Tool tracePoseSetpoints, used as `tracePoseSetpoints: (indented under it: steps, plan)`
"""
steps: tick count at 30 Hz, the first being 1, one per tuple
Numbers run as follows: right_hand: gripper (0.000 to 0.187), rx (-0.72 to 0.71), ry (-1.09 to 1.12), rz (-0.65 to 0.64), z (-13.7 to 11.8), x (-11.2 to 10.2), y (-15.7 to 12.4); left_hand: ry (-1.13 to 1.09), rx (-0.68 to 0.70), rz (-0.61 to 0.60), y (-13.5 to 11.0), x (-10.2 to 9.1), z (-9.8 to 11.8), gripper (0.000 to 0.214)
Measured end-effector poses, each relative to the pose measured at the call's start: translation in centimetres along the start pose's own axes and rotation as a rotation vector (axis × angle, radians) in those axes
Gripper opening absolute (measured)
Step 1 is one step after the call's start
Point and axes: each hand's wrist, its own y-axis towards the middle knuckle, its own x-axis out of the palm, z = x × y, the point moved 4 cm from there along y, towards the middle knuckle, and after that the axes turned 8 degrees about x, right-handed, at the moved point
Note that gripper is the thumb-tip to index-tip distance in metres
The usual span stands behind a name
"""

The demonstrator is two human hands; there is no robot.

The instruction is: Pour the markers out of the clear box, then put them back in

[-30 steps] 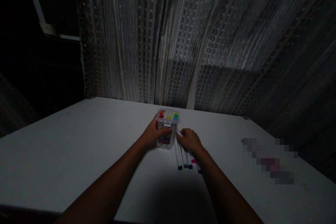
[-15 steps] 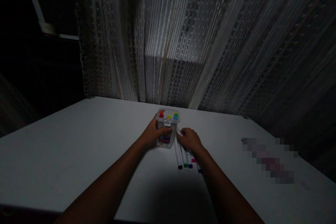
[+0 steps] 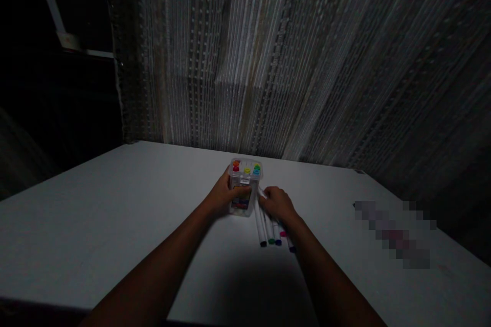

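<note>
A clear plastic marker case (image 3: 242,204) stands upright on the white table, with orange, red, yellow, green and blue marker ends showing at its top. My left hand (image 3: 223,195) is wrapped around its left side, thumb across the front label. Just to the right, several white markers (image 3: 261,227) lie side by side on the table, their dark, green, blue and pink ends towards me. My right hand (image 3: 279,203) rests over their far ends with fingers curled in, closed on a marker close to the case. The fingertips are partly hidden.
The white table (image 3: 115,214) spreads out on both sides. A blurred-out item (image 3: 395,237) lies at the right. Behind the far edge hangs a striped string curtain (image 3: 245,61). At the upper left is a dark area with a pale frame (image 3: 53,5).
Both hands, the case and the markers keep their places. Only the folds of the curtain behind the table have shifted slightly.
</note>
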Motion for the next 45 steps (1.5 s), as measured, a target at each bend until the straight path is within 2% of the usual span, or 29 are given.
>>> tracePoseSetpoints:
  steps: [45]
  plan:
    - [0.022,-0.009,-0.006,0.011,-0.03,0.07,0.14,-0.014,-0.022,0.023,-0.2,0.22,0.53,0.059]
